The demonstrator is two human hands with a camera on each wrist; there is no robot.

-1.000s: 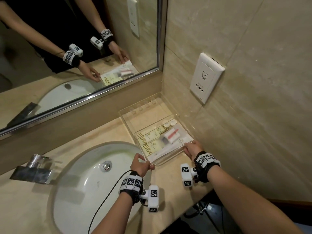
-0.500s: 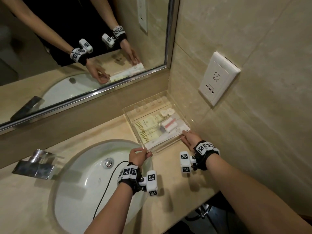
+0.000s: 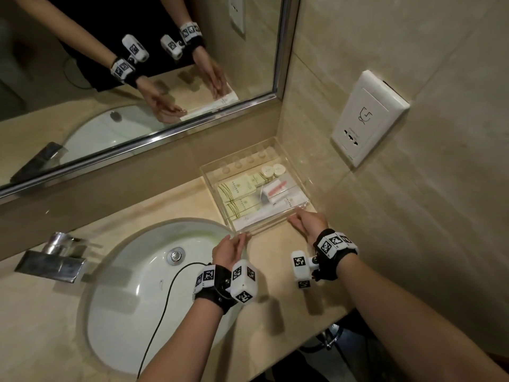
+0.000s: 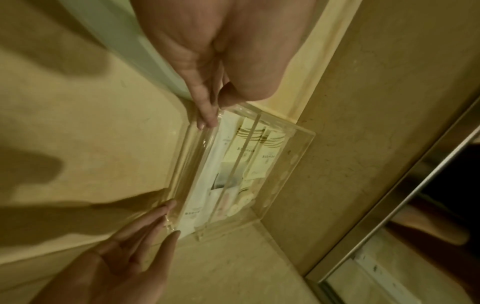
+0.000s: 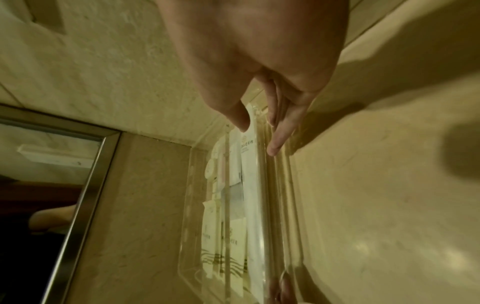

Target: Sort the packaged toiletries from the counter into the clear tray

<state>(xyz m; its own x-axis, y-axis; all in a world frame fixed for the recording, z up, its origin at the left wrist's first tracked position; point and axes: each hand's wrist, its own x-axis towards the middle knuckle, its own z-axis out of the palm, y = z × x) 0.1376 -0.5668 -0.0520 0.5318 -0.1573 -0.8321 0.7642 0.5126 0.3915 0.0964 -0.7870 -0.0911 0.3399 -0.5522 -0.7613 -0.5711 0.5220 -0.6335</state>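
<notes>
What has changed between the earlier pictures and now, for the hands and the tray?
The left hand has uncurled from the near corner of the clear plastic tray; its straight fingers now touch the near wall. The right hand stays flat against that wall. The packaged toiletries inside lie unchanged.

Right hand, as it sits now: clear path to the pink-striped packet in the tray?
Probably yes. The right hand rests open at the near wall of the clear tray, which has no lid. The pink-striped packet lies on top of the other packets, nothing over it, so a short reach over the wall should do.
</notes>
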